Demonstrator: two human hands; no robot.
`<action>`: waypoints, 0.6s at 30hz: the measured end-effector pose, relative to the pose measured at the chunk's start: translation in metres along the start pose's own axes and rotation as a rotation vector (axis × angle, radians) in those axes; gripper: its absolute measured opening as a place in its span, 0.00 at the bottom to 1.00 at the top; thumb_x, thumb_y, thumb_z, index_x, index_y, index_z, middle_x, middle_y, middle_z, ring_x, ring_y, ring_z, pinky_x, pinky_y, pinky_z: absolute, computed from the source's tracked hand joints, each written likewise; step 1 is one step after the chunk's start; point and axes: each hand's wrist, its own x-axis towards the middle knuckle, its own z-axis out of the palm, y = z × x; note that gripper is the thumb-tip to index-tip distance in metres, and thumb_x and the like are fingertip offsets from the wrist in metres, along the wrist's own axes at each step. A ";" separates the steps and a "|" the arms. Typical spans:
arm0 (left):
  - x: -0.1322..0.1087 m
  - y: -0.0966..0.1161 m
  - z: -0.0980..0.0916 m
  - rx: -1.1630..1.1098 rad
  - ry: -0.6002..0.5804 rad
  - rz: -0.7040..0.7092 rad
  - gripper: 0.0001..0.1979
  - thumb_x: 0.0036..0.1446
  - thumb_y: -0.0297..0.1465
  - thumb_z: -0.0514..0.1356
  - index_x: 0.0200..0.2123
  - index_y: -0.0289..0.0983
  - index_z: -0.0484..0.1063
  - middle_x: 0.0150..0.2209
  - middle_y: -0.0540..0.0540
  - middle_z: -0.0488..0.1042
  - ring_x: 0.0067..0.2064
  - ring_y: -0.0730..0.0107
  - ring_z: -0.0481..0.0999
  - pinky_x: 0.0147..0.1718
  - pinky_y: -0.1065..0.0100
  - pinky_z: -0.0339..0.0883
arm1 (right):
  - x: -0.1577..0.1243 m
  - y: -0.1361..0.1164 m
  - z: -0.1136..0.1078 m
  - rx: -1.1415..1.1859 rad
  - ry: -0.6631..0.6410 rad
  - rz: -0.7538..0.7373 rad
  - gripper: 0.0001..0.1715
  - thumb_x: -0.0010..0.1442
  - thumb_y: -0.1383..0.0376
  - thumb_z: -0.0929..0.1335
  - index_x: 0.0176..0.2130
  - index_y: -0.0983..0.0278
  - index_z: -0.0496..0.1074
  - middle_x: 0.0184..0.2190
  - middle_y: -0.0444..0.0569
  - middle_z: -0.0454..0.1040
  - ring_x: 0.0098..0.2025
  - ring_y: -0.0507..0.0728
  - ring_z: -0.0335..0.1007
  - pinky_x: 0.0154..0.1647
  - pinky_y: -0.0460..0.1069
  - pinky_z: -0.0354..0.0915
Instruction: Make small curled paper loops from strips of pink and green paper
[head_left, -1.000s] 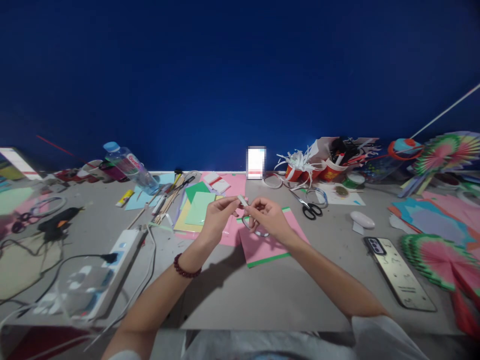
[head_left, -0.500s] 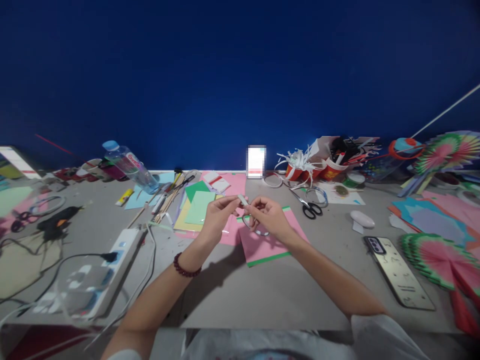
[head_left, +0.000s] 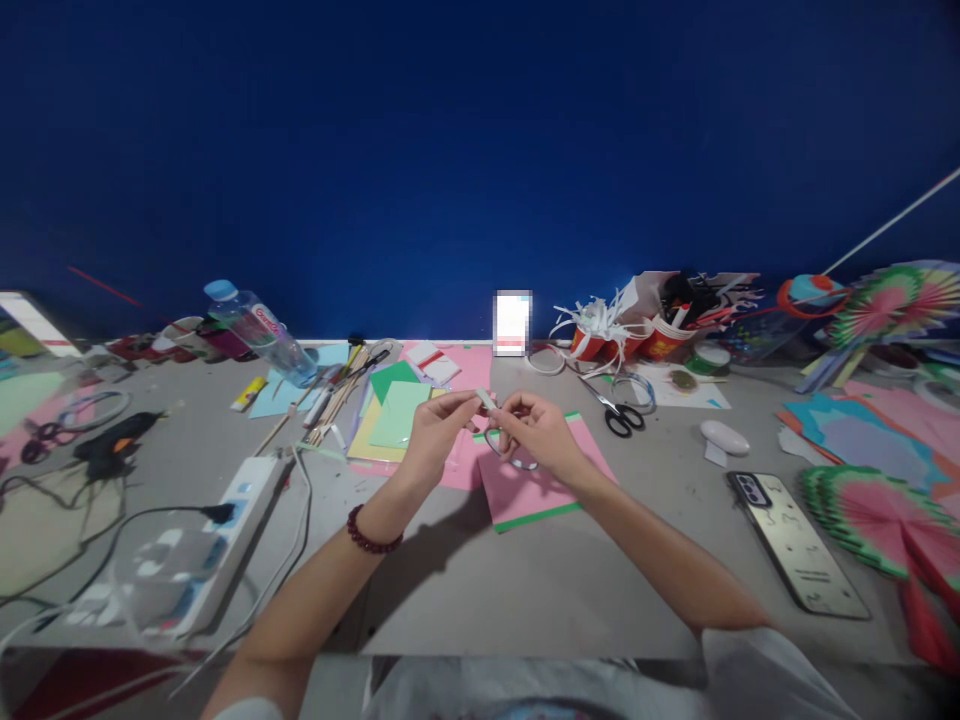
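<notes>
Both hands are raised over a pink sheet edged in green (head_left: 536, 500). Between the fingertips of my left hand (head_left: 444, 418) and my right hand (head_left: 534, 430) runs a short white strip (head_left: 486, 400), pinched from both sides. Below the right fingers hangs a thin pale ring (head_left: 525, 464) that looks like a roll of tape; the right hand's fingers hide much of it. Whether the strip comes off this ring I cannot tell. Left of the hands lie pale green paper sheets (head_left: 399, 415).
Scissors (head_left: 621, 412), a white oval object (head_left: 724, 438) and a phone (head_left: 799, 545) lie on the right. Folded paper fans (head_left: 885, 520) are beyond. A power strip (head_left: 244, 520) with cables, a glue gun (head_left: 116, 445) and a tilted bottle (head_left: 262, 335) occupy the left side.
</notes>
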 end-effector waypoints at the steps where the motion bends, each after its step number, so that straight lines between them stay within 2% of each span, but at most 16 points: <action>1: 0.000 0.000 0.000 -0.005 0.000 0.000 0.08 0.46 0.34 0.67 0.29 0.35 0.80 0.31 0.45 0.78 0.32 0.72 0.74 0.27 0.74 0.68 | 0.000 0.000 0.000 -0.001 0.003 0.001 0.20 0.53 0.52 0.73 0.27 0.64 0.67 0.20 0.42 0.72 0.19 0.50 0.68 0.20 0.44 0.69; 12: 0.000 0.004 0.002 -0.022 0.004 -0.019 0.08 0.45 0.34 0.67 0.28 0.34 0.80 0.29 0.45 0.78 0.30 0.73 0.73 0.26 0.73 0.67 | 0.000 0.001 0.000 0.006 0.004 -0.012 0.19 0.53 0.52 0.73 0.27 0.64 0.67 0.21 0.42 0.72 0.20 0.49 0.68 0.19 0.45 0.69; 18: 0.000 0.001 0.002 -0.026 0.009 -0.015 0.08 0.45 0.34 0.67 0.28 0.34 0.80 0.30 0.45 0.78 0.32 0.72 0.74 0.26 0.74 0.67 | 0.001 0.001 0.001 0.003 0.015 -0.013 0.19 0.52 0.52 0.73 0.27 0.64 0.67 0.20 0.42 0.71 0.19 0.50 0.68 0.19 0.45 0.69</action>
